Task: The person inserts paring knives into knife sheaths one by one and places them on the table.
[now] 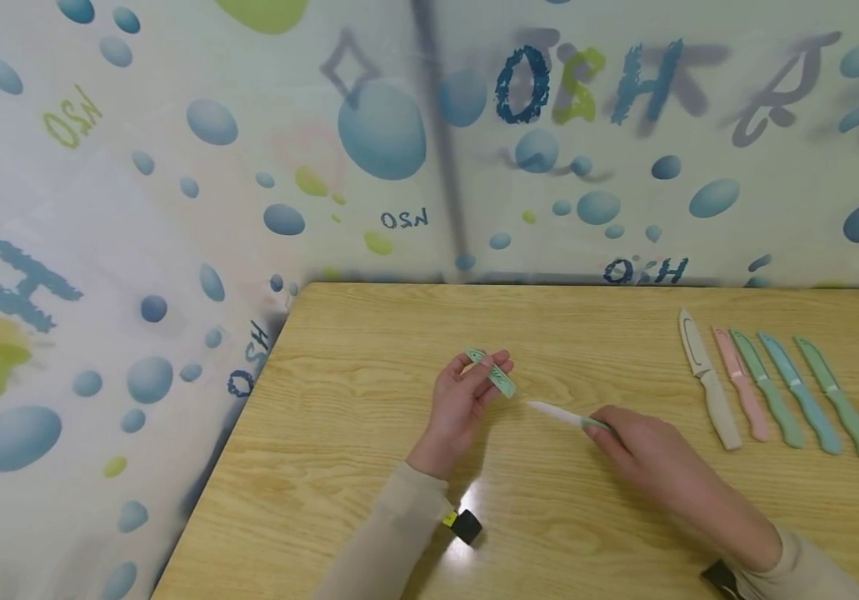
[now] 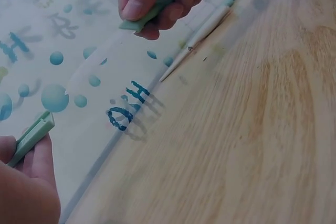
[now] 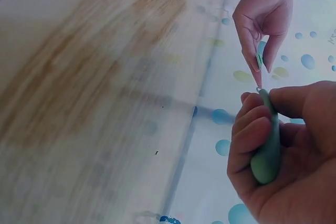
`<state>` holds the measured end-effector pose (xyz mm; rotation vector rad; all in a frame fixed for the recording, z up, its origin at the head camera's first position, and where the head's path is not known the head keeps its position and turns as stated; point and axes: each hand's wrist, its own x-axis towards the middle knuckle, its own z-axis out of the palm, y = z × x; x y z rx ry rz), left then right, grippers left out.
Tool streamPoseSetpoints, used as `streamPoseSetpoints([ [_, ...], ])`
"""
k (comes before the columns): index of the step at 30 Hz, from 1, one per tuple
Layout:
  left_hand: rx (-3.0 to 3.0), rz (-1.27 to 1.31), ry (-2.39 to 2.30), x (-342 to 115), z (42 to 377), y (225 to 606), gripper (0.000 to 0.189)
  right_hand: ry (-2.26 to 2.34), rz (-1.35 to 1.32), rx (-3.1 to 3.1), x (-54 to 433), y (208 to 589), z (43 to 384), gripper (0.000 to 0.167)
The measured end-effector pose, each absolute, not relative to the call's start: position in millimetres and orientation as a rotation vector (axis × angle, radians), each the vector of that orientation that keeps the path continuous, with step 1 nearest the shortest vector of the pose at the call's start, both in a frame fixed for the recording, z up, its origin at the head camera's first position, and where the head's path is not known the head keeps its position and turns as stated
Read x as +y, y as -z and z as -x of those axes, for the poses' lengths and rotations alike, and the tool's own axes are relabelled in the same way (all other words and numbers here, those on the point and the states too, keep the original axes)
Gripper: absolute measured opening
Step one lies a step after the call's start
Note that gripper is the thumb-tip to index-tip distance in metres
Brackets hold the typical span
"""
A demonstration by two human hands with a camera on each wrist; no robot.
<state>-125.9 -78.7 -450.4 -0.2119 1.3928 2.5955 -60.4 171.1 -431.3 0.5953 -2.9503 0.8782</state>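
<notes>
My left hand [image 1: 453, 417] pinches a light green blade sheath [image 1: 502, 383] between thumb and fingers, above the table. The sheath's end [image 2: 46, 121] points toward the knife. My right hand [image 1: 654, 462] grips a small knife [image 1: 555, 412] by its green handle [image 3: 266, 161], fingers wrapped round it. Its pale blade is bare, and the tip points left at the sheath with a small gap between them. In the left wrist view the blade looks faint against the wall, and most of the handle is covered by the right hand.
On the wooden table [image 1: 309, 433], to the right, several sheathed knives lie side by side: a larger cream knife [image 1: 719, 408], a pink knife [image 1: 750, 408], a green knife [image 1: 780, 412], a blue knife [image 1: 811, 414] and another green knife [image 1: 852, 423]. A patterned wall covering [image 1: 249, 167] borders the table.
</notes>
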Motion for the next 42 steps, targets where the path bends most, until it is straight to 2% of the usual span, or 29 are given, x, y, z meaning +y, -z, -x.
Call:
streamPoseSetpoints([
  [27, 1.329, 0.198, -2.593, -64.3, 116.3, 457.4, 0.014, -1.022, -0.588, -2.930, 170.3, 439.3, 57.9, 0.014],
  [34, 1.316, 0.184, -2.592, -63.6, 116.1, 457.5, 0.009, -1.030, -0.577, -2.934, 170.6, 439.8, 57.8, 0.014],
  [42, 1.319, 0.132, -2.578, -61.4, 114.5, 457.9, 0.021, -1.077, -0.583, -2.924, 169.5, 439.5, 57.7, 0.015],
])
